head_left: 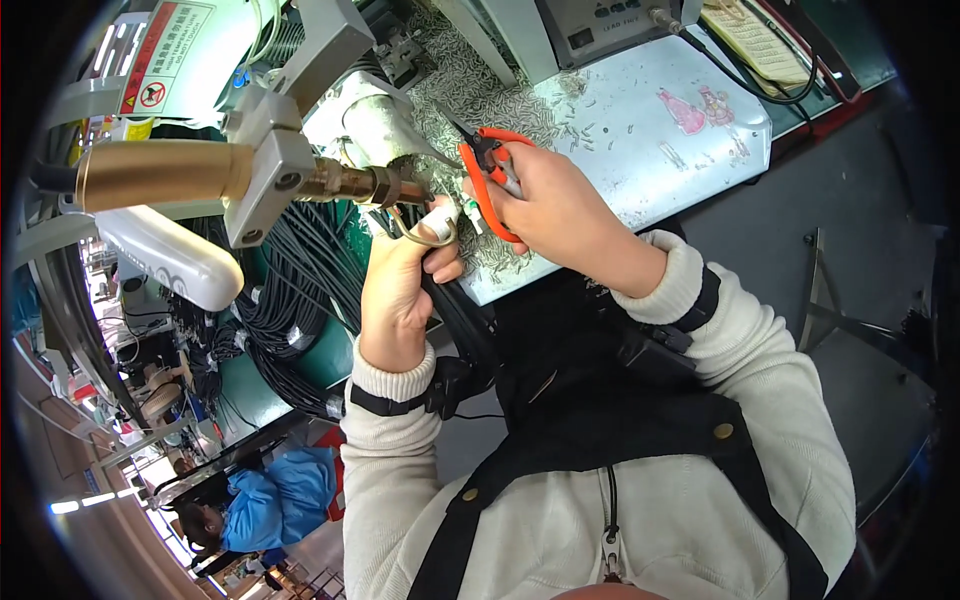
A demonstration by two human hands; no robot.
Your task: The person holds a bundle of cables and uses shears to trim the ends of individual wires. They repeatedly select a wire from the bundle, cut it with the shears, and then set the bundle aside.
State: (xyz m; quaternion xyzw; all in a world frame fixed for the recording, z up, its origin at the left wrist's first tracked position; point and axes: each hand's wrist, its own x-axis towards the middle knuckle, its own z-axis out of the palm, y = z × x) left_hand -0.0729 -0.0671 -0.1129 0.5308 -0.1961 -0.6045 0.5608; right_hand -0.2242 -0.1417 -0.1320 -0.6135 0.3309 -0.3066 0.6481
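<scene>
Two bare hands meet above the desk (640, 170) edge. The left hand (400, 290) rises upright, its fingers (440, 262) clamped on a thin wire loop (425, 235) just under the brass nozzle (160, 172). The right hand (555, 205) bends inward, fingers closed around orange pliers (487, 170) beside the loop. One white rectangular label with a red prohibition sign (160, 55) sits at upper left.

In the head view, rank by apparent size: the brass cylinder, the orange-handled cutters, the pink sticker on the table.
1. brass cylinder, largest, though it sits nearer the camera.
2. orange-handled cutters.
3. pink sticker, smallest.
</scene>
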